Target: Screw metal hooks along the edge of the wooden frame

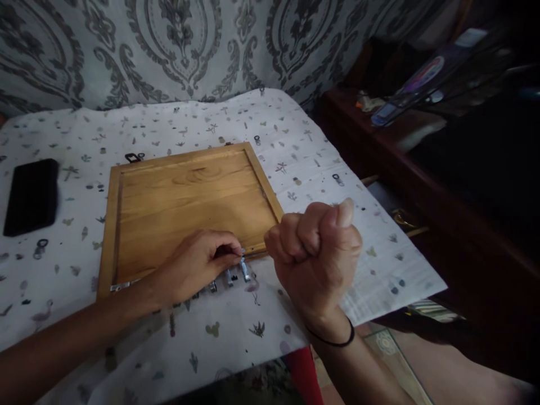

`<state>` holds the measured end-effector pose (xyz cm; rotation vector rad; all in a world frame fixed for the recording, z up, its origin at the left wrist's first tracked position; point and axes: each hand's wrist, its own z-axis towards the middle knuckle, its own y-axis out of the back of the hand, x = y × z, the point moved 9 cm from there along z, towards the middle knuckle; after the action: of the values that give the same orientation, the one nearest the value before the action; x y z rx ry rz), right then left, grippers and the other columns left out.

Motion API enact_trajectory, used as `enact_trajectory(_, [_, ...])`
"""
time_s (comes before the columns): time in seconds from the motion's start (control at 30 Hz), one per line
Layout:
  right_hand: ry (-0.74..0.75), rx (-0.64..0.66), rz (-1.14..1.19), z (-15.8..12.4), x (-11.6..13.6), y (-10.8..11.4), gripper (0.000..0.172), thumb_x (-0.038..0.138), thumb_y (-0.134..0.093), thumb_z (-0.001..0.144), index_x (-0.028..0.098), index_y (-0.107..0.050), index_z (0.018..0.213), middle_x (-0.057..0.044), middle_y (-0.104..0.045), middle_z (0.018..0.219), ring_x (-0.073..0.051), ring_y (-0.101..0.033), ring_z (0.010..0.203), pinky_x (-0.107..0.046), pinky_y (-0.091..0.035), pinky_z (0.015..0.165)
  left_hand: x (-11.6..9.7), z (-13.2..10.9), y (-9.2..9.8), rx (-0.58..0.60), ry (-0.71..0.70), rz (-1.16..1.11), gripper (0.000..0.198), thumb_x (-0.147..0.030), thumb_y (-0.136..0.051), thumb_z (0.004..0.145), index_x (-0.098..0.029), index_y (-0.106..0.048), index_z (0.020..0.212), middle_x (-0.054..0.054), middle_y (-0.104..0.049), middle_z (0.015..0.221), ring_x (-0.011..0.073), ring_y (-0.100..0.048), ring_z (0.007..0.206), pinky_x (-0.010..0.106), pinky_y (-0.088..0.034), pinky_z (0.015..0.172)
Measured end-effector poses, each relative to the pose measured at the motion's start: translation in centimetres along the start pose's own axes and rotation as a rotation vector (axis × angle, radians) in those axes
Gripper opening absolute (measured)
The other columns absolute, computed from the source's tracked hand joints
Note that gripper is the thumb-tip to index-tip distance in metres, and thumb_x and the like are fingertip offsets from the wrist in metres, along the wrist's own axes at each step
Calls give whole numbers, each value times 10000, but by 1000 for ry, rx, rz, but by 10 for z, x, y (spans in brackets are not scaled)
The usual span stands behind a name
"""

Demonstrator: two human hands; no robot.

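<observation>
A shallow wooden tray or framed board (189,197) lies on the table, with small metal hooks (245,270) along its near edge. My left hand (202,261) reaches over that edge, its thumb and fingertips pinched on a metal hook near the right corner. To the right of the board, my right hand (316,250) is raised in a closed fist with the thumb on top and a black band at the wrist. Whatever the fist may hold is hidden.
A black phone (31,197) lies at the table's left. The patterned tablecloth (295,152) covers the table up to the wallpapered wall (189,45). Dark furniture (354,129) with a clear bottle (426,76) stands at the right.
</observation>
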<state>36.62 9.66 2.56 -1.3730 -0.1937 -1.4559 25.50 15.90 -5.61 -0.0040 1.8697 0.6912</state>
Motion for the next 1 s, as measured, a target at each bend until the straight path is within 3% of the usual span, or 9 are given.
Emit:
enact_trajectory(0.23, [6, 50, 101, -2, -2, -2, 574, 360, -580, 999, 200, -292, 530, 91, -156, 500, -42, -101, 384, -199, -118, 339, -3, -1, -3, -4, 17, 49, 150, -274, -587, 900, -182, -676, 822, -22, -648, 727, 125, -532, 661, 244, -387, 630])
enact_trajectory(0.47, [45, 36, 59, -3, 0, -4, 593, 402, -543, 1028, 203, -249, 553, 93, -131, 512, -43, -54, 390, -195, -66, 336, -1, 0, -2, -45, 55, -26, 149, -289, -631, 867, -187, -568, 778, -34, -563, 688, 126, -494, 650, 241, -371, 606])
enact_trajectory(0.83, [53, 45, 29, -2, 0, -1, 606, 453, -596, 994, 211, -260, 552, 95, -136, 514, -43, -60, 375, -197, -80, 318, 8, 14, -6, 115, 123, -163, 138, -234, -666, 774, -184, -542, 741, -47, -548, 668, 119, -497, 643, 253, -388, 620])
enact_trajectory(1.0, [5, 36, 20, -1, -3, 1, 621, 478, -593, 988, 209, -255, 542, 99, -157, 489, -40, -94, 375, -178, -174, 331, 8, 15, -7, 133, 124, -171, 144, -227, -660, 760, -186, -527, 720, -49, -548, 666, 120, -502, 651, 253, -384, 632])
